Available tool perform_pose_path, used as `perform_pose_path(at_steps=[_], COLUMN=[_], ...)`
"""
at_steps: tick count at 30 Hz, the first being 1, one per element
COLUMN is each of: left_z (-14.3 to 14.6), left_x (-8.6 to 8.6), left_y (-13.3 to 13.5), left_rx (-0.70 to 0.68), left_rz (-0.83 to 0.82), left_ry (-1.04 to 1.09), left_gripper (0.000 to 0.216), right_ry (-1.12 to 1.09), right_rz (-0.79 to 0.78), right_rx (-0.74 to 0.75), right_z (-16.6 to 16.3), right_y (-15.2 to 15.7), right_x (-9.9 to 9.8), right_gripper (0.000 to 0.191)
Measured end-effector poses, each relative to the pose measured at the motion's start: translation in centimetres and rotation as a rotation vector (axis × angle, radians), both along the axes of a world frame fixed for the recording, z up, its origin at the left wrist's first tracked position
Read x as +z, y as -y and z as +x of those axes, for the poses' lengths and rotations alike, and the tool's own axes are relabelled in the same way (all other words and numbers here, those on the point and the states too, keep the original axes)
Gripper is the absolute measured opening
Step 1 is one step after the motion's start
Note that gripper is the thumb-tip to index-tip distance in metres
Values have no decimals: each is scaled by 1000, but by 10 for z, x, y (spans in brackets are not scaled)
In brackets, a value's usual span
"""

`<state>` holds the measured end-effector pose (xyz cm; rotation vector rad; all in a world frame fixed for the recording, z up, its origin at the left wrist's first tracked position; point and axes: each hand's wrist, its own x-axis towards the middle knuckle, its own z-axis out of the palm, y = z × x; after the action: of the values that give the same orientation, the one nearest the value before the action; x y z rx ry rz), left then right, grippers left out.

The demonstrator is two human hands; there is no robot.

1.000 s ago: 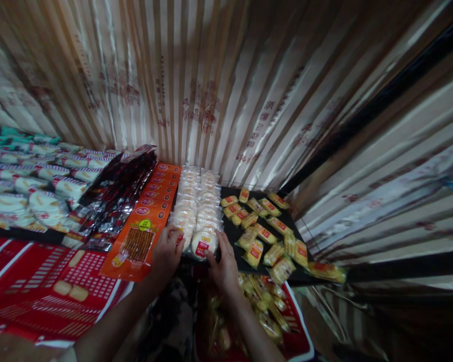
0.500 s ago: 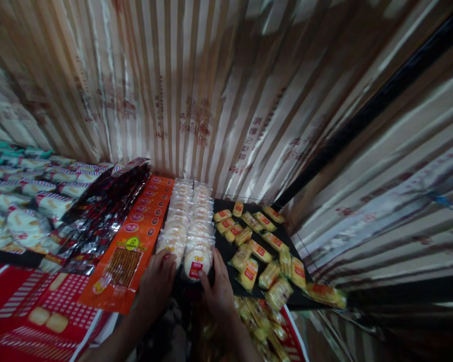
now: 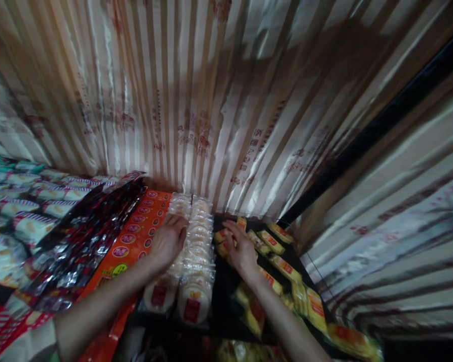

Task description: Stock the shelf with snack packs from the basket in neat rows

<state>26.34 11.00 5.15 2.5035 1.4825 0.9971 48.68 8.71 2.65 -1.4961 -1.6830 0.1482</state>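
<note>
Two rows of clear-wrapped round pale crackers (image 3: pixel 198 241) stand side by side, with red-labelled fronts facing me. My left hand (image 3: pixel 169 239) lies over the left row, its fingers bent and blurred; whether it grips a packet I cannot tell. To the right, my right hand (image 3: pixel 241 249) hovers at the small yellow snack packets (image 3: pixel 272 241), thumb and fingers apart and nothing visible between them. More of these packets are scattered over the black surface (image 3: pixel 226 301). Some are hidden under my right hand and forearm.
Left of the crackers is an orange snack pouch (image 3: pixel 130 226), then a pile of dark shiny packets (image 3: pixel 94 231) and rows of white packets (image 3: pixel 33 226). A striped curtain (image 3: pixel 181 125) hangs behind. A black pole (image 3: pixel 362 141) slants across the right.
Both hands have left the front of the cracker rows. My left hand moved farther back along the left row; my right hand moved back and right to the yellow packets. The camera view shifted slightly.
</note>
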Motion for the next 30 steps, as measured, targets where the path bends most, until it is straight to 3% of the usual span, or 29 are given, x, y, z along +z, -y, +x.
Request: perform_pose_path(at_steps=[6,12,23,30], left_z=[28,47,55,61], left_x=[4,-14,-36,-27], left_y=[-108,-179,-212,-210], left_rx=[-24,-134,-92,15], left_rz=[35,-92,-218,-311], left_ry=[-300,-411,-410,-323], left_gripper=[23,18,27,22], right_ry=[79,164,88,-45], right_rz=[-212,-288,-409,-430], right_rx=[-73,-112,-66,-93], right_z=[24,26,27,20], right_y=[-106,-163,-196,-195], right_x=[-10,-15,-36,-39], right_gripper=[30,27,14,14])
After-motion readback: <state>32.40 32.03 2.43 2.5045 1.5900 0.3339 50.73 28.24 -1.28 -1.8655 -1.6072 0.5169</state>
